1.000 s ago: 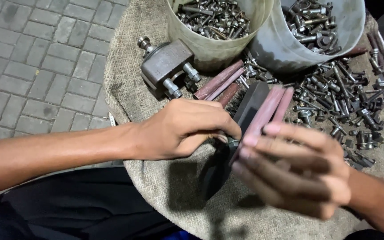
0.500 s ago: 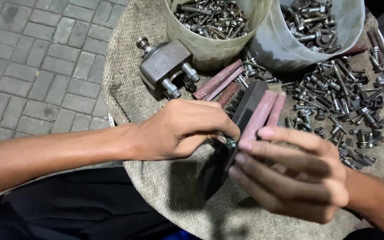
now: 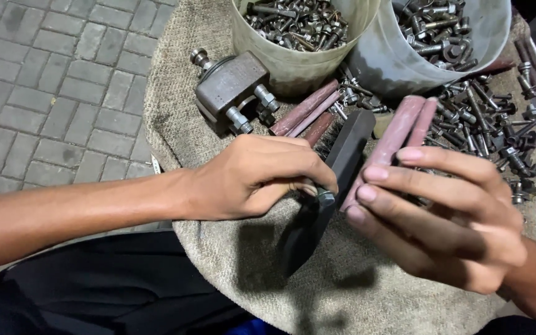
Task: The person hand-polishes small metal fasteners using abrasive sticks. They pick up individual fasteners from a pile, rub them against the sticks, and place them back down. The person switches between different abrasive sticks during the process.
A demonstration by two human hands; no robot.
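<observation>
On the sacking point(image 3: 175, 118) we see a grey metal block point(image 3: 227, 87) at left, then two pale buckets point(image 3: 293, 65) of bolts. Our left hand point(image 3: 255, 177) pinches what looks like a nut point(image 3: 326, 196) against a dark bar point(image 3: 336, 174). Our right hand point(image 3: 442, 217) grips reddish bars point(image 3: 398, 133); loose bolts point(image 3: 491, 124) lie behind.

Dark grey flat steel bar point(image 3: 336, 180), tilted up off the burlap, left hand point(image 3: 262, 177) pinching a nut at its edge. Two reddish-brown rods point(image 3: 398, 139) side by side, gripped in right hand point(image 3: 442, 217).
</observation>
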